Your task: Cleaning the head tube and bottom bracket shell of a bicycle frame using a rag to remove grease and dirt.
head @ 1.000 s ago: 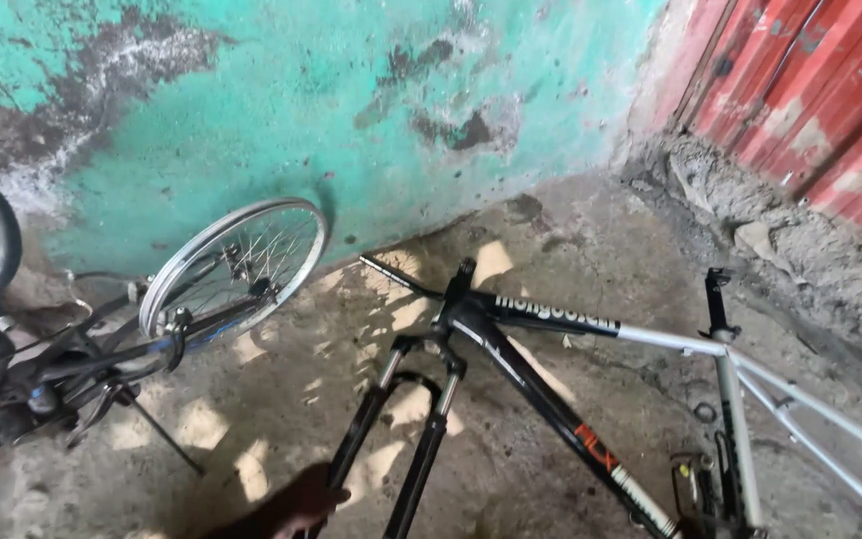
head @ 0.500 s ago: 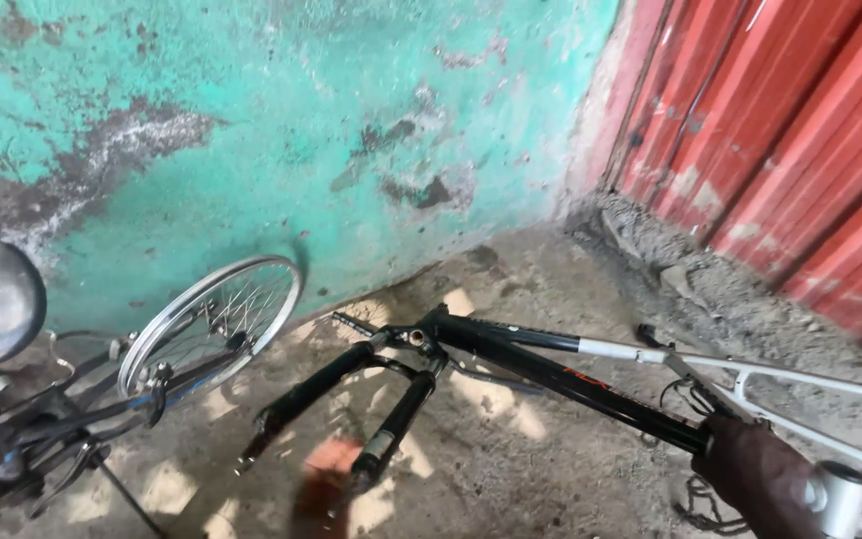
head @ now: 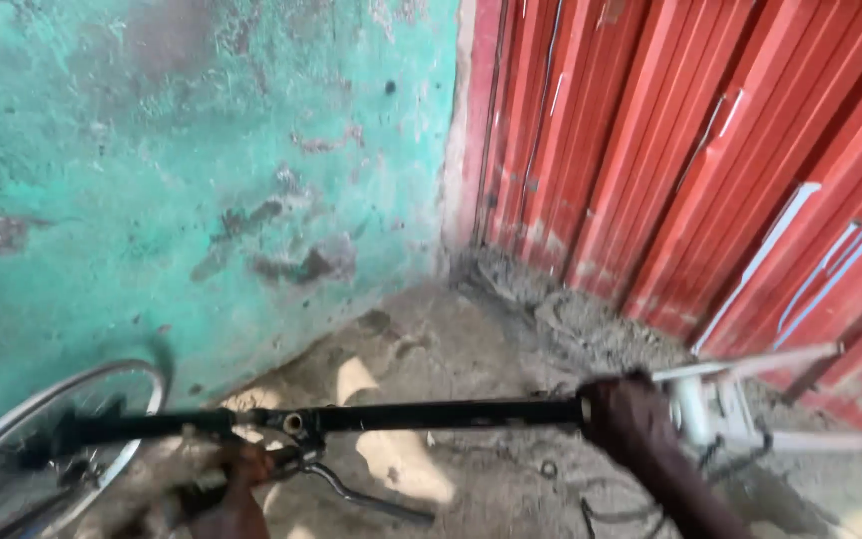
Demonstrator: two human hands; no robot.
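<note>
A bicycle frame with a black tube [head: 431, 412] and a white rear part [head: 740, 394] is held up level across the lower view, off the concrete floor. My right hand [head: 629, 417] is closed around the frame where the black tube meets the white part. My left hand [head: 231, 479], blurred at the bottom edge, grips the frame's front end near the head tube [head: 293, 423] and the black fork. A thin curved black part [head: 351, 494] hangs below the tube.
A spoked bicycle wheel [head: 72, 419] stands at the lower left against the worn green wall [head: 202, 180]. Red corrugated metal sheeting [head: 710, 170] fills the right side. The rough concrete floor [head: 471, 329] has rubble along the foot of the red sheeting.
The bicycle frame has come up off the floor and now sits level in both hands. The view has swung up and to the right, towards the red sheeting.
</note>
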